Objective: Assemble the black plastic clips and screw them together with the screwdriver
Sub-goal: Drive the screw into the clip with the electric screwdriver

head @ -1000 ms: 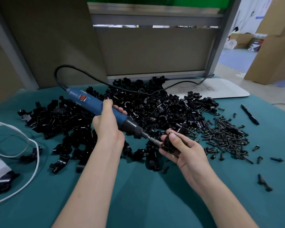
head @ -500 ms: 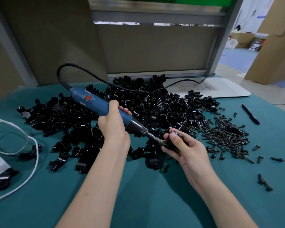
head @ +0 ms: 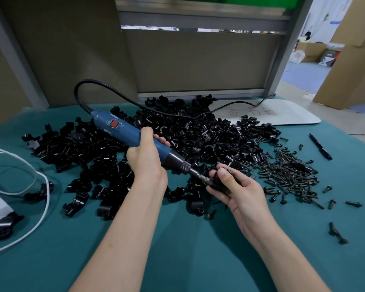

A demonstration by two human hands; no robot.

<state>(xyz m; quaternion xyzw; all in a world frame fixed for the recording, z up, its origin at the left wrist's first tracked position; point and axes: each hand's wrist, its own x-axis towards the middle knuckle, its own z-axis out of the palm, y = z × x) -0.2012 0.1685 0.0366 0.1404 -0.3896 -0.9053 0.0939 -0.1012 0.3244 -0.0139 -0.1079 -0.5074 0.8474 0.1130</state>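
Screwdriver (head: 131,133) nudged slightly right, our left hand (head: 145,163) gripping it, our right hand (head: 240,192) pinching a black clip (head: 217,183) at its bit

A teal table (head: 177,260) backs onto a brown, grey-framed partition (head: 198,64); past its far right corner, cardboard boxes (head: 350,60) stand on blue floor (head: 301,73).

Clips (head: 198,133): black plastic, glossy, smooth. Screwdriver (head: 118,128): blue plastic body, matt; dark ribbed collar, bare metal bit. Screws (head: 289,173), right: dark metal, dull sheen. Table cover (head: 188,239): teal cloth, matt. Far right boxes (head: 350,60): brown cardboard.
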